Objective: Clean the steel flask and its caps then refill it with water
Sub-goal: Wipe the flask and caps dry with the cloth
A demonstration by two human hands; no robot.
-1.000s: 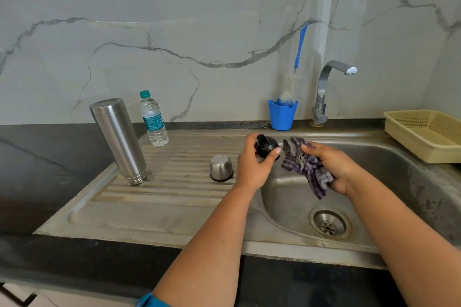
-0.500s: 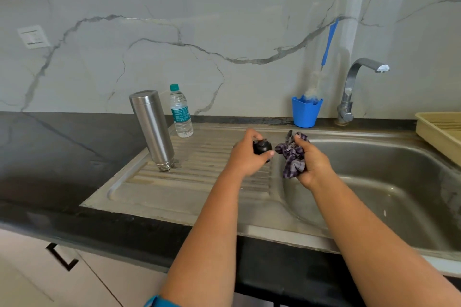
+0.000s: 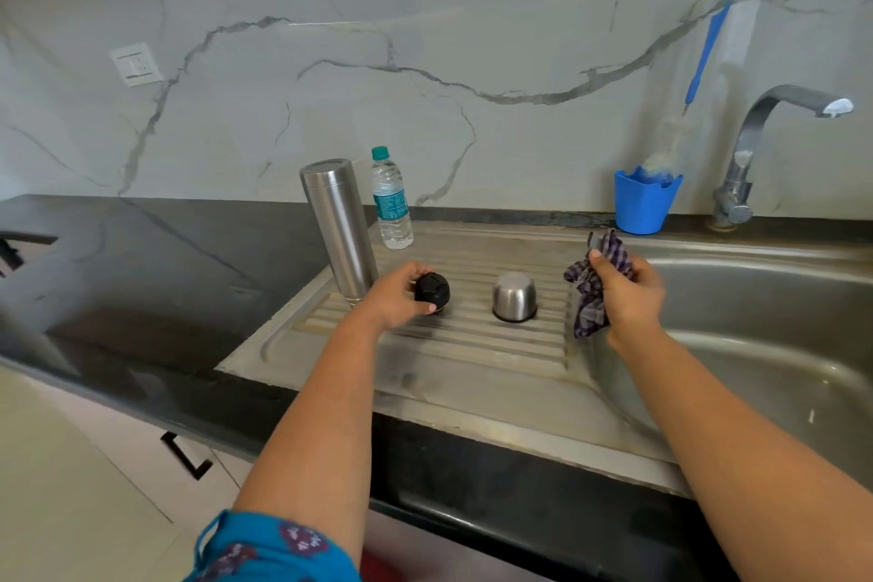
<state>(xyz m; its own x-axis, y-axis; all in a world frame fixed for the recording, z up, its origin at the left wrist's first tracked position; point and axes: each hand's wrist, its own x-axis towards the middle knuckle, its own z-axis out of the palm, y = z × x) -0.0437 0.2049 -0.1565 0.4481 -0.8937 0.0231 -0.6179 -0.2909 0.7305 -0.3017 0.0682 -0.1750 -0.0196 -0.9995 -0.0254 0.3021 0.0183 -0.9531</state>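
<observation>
The left hand [image 3: 394, 300] grips the black stopper [image 3: 432, 292], fingers curled round it, low over the ribbed drainboard [image 3: 472, 345] near its left edge; I cannot tell whether the stopper already rests on the ribs. The right hand [image 3: 626, 293] is clenched on a checked cloth [image 3: 588, 298], held at the rim between drainboard and sink [image 3: 756, 298].

Between the two hands the steel cup cap [image 3: 514, 296] sits mouth down on the ribs, apart from both. Just behind the left hand the flask [image 3: 341, 227] stands inverted on the drainboard, mouth down as if draining, and a water bottle [image 3: 390, 199] stands just beside it at the back edge. Further right along the back edge of the table [image 3: 118, 274] a blue cup [image 3: 645, 203] holds a bottle brush [image 3: 704, 57], next to the tap [image 3: 756, 142].

To my eye the wiping of the caps is ending: the stopper looks about to be set down to dry. The next move calls for letting go of it gently so it does not roll on the ribs, then putting the cloth aside, turning the flask upright and filling it.
</observation>
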